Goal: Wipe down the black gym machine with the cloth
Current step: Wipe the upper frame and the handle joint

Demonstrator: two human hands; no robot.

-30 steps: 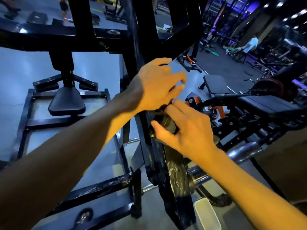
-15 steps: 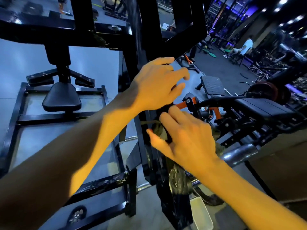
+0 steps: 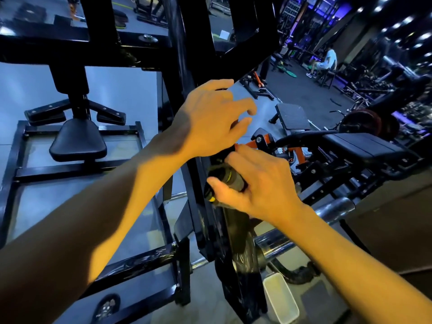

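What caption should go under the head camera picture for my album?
Right hand presses a dark cloth against the black gym machine; left hand hovers just above.

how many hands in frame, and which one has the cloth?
2. Left hand is up on the machine upright, fingers loose, holding nothing visible. Right hand is lower, gripping the dark bunched cloth against the frame.

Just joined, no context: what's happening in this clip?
A person is wiping a black gym machine. The right hand grips a dark bunched cloth against the machine's upright post. The left hand hovers just above, fingers loosely curled, holding nothing visible. Someone else sits far back in the gym.
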